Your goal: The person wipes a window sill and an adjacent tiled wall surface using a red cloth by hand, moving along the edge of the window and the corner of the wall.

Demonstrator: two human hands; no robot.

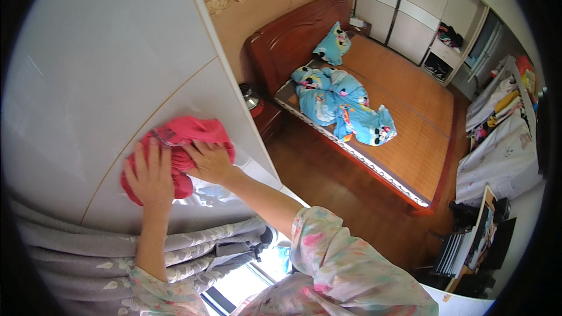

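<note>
Against the glossy white wall panel (109, 52), a crumpled red cloth (197, 128) is pressed flat by both of my hands. My left hand (151, 175) lies over the cloth's left part with its fingers spread. On the cloth's right part rests my right hand (210, 162), its fingers spread and slightly bent. A dark patterned patch shows on the cloth between and above the hands. A thin gold seam line (145, 129) crosses the panel beside and behind the cloth.
A grey curtain (79, 254) hangs below my hands, beside a bright window (246, 281). Right of the panel edge stand a nightstand (268, 118) with a metal kettle-like object (249, 96) and a wooden bed (395, 96) with blue bedding (325, 96). A desk (476, 237) is at right.
</note>
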